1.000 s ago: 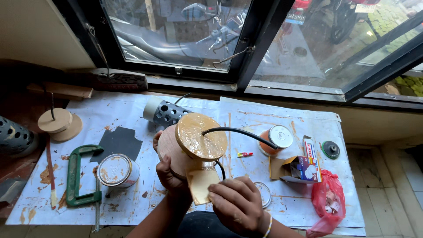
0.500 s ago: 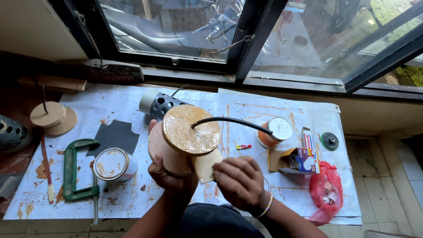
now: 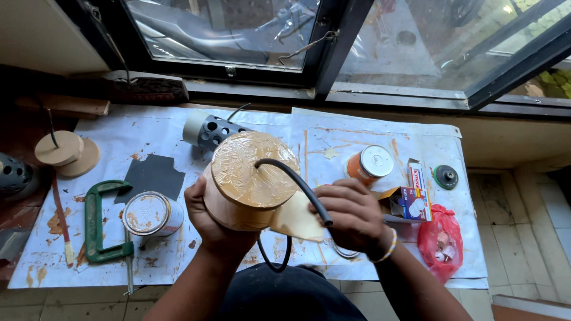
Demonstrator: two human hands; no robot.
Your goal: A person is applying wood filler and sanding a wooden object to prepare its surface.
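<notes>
Head view: left hand (image 3: 208, 217) wraps a closed grip round the tan cylinder (image 3: 247, 181); right hand (image 3: 351, 217) pinches the sandpaper sheet (image 3: 297, 220) against it beside the black cable (image 3: 297, 184). Rubbing may snag that cable and twist the cylinder loose. Right of the right hand lie a small open carton (image 3: 410, 202), a red bag (image 3: 440, 238) and an orange tin (image 3: 369, 164).

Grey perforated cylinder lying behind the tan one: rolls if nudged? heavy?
The perforated cylinder lies on its side on the paper, so a sideways nudge would probably roll it. Holes and an apparently open end suggest it's hollow and light.
</notes>
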